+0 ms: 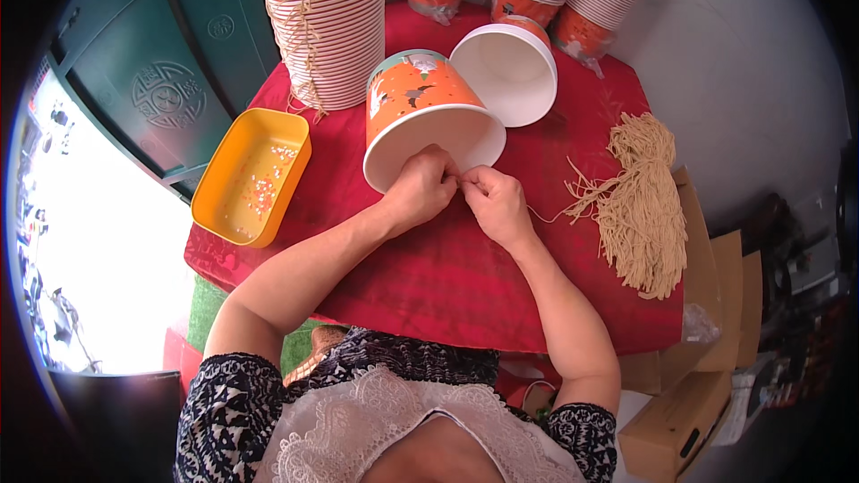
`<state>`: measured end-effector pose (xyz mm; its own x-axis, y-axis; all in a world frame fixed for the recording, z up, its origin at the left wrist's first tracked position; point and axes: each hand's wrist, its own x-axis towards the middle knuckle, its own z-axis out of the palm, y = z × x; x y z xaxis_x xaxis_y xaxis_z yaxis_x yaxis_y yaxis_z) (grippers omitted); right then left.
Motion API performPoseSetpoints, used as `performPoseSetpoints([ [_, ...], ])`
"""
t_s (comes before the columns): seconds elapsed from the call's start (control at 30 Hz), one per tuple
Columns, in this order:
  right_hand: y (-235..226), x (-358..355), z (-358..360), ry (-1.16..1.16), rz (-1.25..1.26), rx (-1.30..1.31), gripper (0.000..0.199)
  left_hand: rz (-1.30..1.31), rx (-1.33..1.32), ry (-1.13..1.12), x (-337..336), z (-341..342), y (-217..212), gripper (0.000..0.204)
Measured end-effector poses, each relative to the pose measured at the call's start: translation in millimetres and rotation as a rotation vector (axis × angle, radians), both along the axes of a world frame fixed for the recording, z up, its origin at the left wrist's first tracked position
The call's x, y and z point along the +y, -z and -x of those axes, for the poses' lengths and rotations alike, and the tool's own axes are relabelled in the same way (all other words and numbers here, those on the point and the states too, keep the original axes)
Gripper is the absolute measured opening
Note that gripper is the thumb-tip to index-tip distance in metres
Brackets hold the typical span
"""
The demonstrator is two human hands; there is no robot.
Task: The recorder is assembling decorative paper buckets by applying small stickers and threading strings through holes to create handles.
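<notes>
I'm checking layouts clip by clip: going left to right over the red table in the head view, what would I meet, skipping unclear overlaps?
Yellow tray → left hand → right hand → tan string bundle.

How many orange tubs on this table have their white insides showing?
2. The front tub is mid-table, just beyond your left hand and right hand; the back tub is behind it, to the right. The stacked tubs may hide others.
</notes>
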<state>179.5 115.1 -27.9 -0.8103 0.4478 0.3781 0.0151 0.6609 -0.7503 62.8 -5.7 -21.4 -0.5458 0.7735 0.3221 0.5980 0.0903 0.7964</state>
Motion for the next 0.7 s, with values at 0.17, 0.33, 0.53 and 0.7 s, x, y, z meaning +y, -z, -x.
performPoseSetpoints([
  [0.17, -13, 6, -2, -0.115, 0.144, -0.115, 0.013, -0.011, 0.060, -0.009, 0, -1, 0, 0.008],
  [0.33, -10, 5, -1, -0.101, 0.159, -0.065, 0.016, 0.021, 0.021, 0.017, -2, -1, -6, 0.008],
  [0.53, -5, 5, 1, -0.086, 0.204, -0.065, 0.017, 0.050, -0.128, 0.090, -7, 2, -12, 0.009],
  [0.7, -4, 6, 0, -0.054, 0.233, -0.097, 0.017, 0.118, -0.175, 0.135, -8, -3, -23, 0.008],
])
